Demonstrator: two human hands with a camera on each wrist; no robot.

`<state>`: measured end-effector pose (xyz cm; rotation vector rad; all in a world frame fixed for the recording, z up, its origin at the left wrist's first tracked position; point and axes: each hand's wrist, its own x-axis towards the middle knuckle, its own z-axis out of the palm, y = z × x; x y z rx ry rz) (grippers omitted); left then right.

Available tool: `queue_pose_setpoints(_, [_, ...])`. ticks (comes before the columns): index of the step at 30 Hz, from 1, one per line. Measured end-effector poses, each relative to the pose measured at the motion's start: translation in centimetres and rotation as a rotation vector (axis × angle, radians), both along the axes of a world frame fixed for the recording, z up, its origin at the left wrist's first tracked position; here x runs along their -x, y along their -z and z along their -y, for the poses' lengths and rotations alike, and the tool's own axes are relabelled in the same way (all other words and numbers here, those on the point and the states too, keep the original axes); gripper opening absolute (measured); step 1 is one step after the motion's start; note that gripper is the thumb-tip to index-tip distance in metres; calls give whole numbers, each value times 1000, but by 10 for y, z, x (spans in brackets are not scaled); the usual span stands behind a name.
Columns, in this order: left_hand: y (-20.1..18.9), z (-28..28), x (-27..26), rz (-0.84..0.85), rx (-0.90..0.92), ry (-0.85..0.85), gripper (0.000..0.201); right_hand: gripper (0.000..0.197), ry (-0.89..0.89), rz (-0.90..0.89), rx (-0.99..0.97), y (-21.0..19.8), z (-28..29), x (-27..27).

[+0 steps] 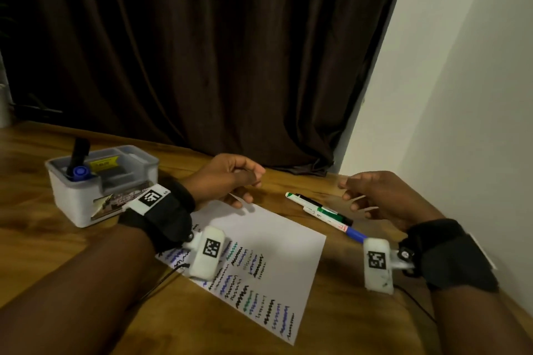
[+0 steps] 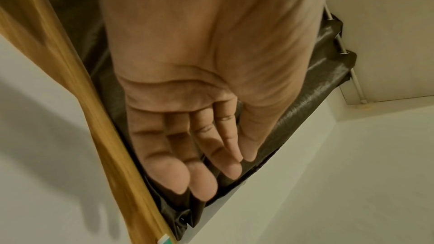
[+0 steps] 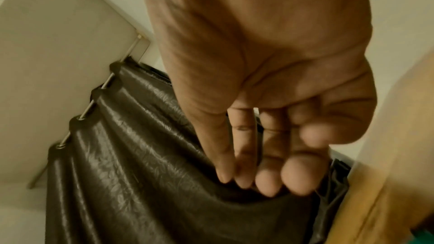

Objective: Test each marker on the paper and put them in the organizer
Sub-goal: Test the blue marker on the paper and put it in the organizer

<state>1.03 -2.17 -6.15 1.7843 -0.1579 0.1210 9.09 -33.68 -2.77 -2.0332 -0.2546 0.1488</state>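
Note:
A white paper covered with black, blue and green squiggles lies on the wooden table. My left hand hovers over the paper's far corner, fingers loosely curled and empty; the left wrist view shows its bare palm. A small bunch of markers, two green-and-white and one blue, lies right of the paper. Just right of them hangs my right hand, fingers relaxed and holding nothing, and it is likewise empty in the right wrist view. At the left, the grey organizer holds a black marker and a blue-capped one.
A dark brown curtain hangs behind the table. A white wall runs close along the right side. The organizer has further compartments and a yellow label inside.

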Motion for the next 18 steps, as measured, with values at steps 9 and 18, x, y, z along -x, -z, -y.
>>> queue_pose_setpoints(9, [-2, 0, 1, 26, -3, 15, 18, 44, 16, -65, 795, -2, -13, -1])
queue_pose_setpoints(18, [-5, 5, 5, 25, 2, 48, 20, 30, -51, -201, 669, -5, -17, 4])
